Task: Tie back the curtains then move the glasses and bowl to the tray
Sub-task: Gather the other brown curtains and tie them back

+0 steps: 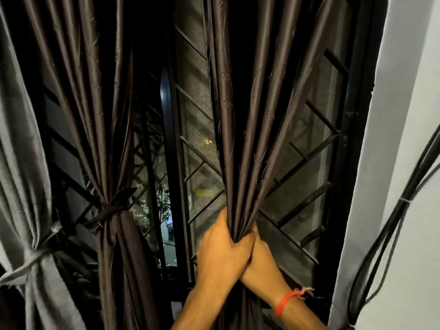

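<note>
A dark brown satin curtain [252, 120] hangs at the right of the window, bunched tight low down. My left hand [221, 248] and my right hand [262, 260] are both closed around that bunch, pressed together, the left overlapping the right. A red thread band [284, 303] circles my right wrist. A second brown curtain [104, 115] at centre left is gathered by a knotted brown tie [107, 210]. A grey curtain [21, 163] at the far left is held by a grey tie [35, 254]. No glasses, bowl or tray are in view.
Behind the curtains is a black window frame [170, 163] with a diagonal metal grille [307, 158] and mesh; it is dark outside. A white wall [392, 163] stands at the right, with black cables [381, 246] hanging down it.
</note>
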